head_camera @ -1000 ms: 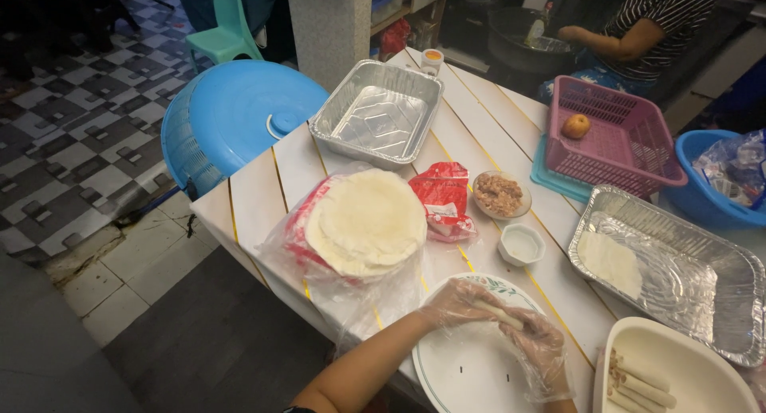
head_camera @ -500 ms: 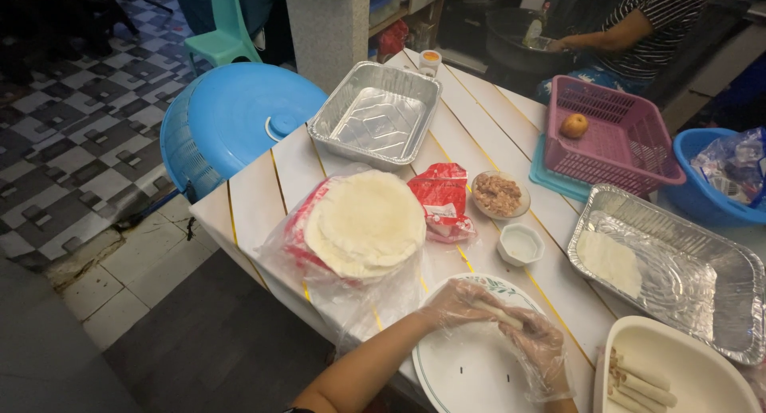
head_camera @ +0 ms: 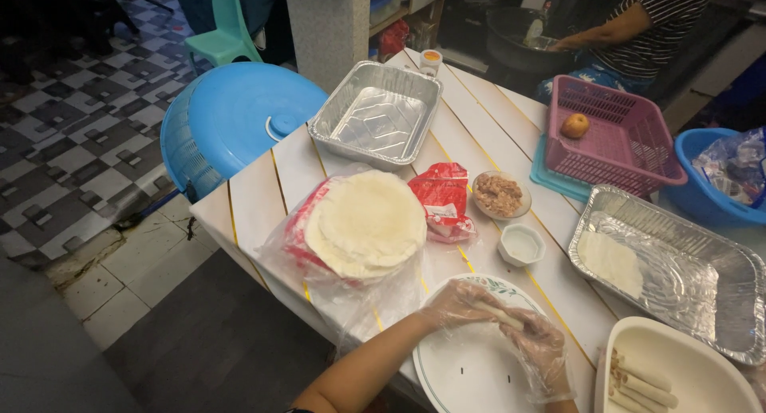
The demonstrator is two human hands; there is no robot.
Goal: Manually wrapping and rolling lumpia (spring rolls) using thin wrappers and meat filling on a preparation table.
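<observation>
Both hands wore clear plastic gloves and worked together over a white plate with a green patterned rim, set at the near edge of the pale slatted table. The left hand was curled, its fingers bent down over one end of a thin pale roll of wrapper, and the right hand closed loosely around the other end, so that the roll lay pinched between them just above the plate. Neither hand was spread wide; both were cupped narrow on the roll. To the left of the plate lay a stack of round flat wrappers on a crumpled clear plastic bag with a red printed packet beneath. Just beyond it sat a red packet, a small dish of minced filling and a small white bowl. At the right, close to the right hand, a white tray held several finished rolls laid side by side. Behind it stood a foil tray with one pale sheet in it, and farther back an empty foil tray, a pink basket with a round orange fruit, and a blue round lid off the table's left side.
</observation>
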